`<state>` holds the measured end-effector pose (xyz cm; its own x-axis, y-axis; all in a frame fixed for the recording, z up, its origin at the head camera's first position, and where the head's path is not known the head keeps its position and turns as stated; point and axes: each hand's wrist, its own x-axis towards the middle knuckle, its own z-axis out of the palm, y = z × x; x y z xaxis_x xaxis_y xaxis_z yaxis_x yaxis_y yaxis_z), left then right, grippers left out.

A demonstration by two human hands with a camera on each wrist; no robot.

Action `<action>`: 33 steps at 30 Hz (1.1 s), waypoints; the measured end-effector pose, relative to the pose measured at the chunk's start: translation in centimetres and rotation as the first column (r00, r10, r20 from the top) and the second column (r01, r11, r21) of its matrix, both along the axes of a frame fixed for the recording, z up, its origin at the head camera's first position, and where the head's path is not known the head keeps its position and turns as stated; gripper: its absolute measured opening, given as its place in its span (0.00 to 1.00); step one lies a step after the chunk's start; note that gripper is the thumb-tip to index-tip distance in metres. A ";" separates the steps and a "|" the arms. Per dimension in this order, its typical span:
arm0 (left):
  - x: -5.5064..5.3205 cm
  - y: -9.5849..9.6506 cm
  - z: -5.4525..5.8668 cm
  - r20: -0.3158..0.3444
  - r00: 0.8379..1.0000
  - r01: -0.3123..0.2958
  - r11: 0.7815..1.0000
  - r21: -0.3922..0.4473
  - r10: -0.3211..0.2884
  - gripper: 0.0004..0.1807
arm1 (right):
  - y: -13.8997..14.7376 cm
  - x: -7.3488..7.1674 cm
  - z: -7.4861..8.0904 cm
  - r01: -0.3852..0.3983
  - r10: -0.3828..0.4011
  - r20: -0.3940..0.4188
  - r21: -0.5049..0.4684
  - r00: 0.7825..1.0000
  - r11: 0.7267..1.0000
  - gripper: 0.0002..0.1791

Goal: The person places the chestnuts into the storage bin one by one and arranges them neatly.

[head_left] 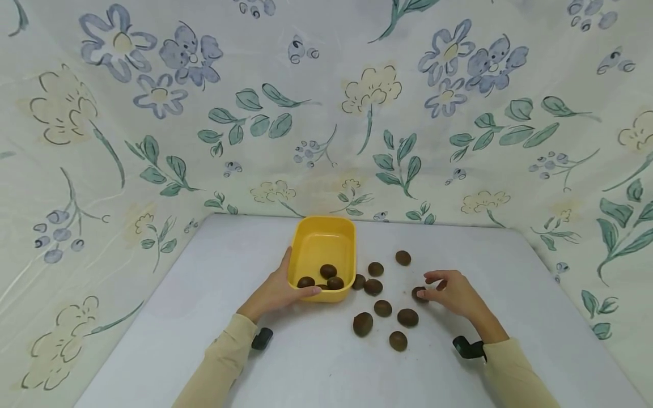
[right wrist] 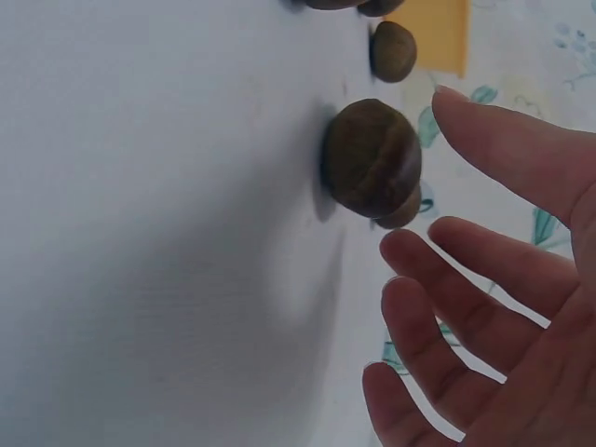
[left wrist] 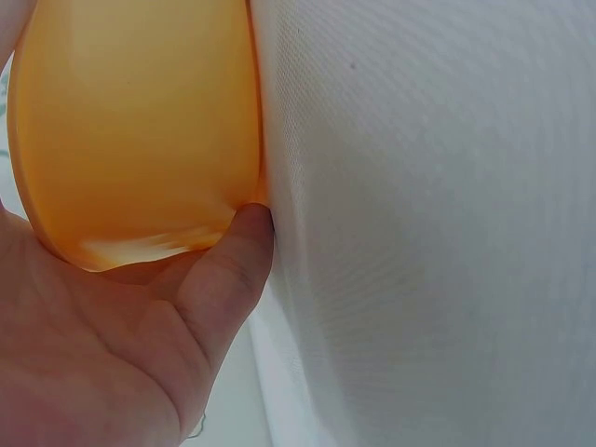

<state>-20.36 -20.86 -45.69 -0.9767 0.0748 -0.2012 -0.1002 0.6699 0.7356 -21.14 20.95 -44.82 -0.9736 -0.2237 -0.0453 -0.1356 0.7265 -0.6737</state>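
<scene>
A yellow rectangular plastic container (head_left: 321, 249) stands on the table with several brown chestnuts (head_left: 328, 271) in its near end. My left hand (head_left: 278, 292) holds its near left corner, thumb along the front and fingers at the left side; the left wrist view shows the thumb against the container's wall (left wrist: 140, 130). To the right, my right hand (head_left: 456, 292) hovers with spread, slightly bent fingers around a single chestnut (head_left: 419, 294). In the right wrist view a gap shows between that chestnut (right wrist: 371, 158) and the fingertips (right wrist: 400, 244).
Several more chestnuts lie loose between the container and my right hand, among them one (head_left: 403, 258) farther back and one (head_left: 398, 341) nearest me. A white cloth covers the table (head_left: 326, 374). Floral curtain (head_left: 326, 130) hangs behind and at both sides.
</scene>
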 end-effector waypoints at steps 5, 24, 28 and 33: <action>0.0 0.0 0.0 0.005 1.000 -0.003 1.000 -0.009 0.003 0.77 | 0.1 0.1 -0.7 -0.004 0.004 -0.008 0.016 1.000 1.000 0.30; -0.1 0.0 0.1 -0.006 1.000 0.008 1.000 -0.001 -0.008 0.77 | -0.1 0.2 -1.5 -0.007 0.007 -0.022 -0.001 1.000 1.000 0.23; -0.2 0.0 0.1 -0.006 1.000 0.008 1.000 -0.006 -0.008 0.77 | -0.2 0.2 -1.6 0.005 -0.005 -0.018 0.003 1.000 1.000 0.23; -0.2 -0.1 0.0 -0.015 1.000 0.014 1.000 -0.005 -0.014 0.77 | -0.3 0.2 -1.8 0.019 -0.019 -0.015 0.015 1.000 1.000 0.23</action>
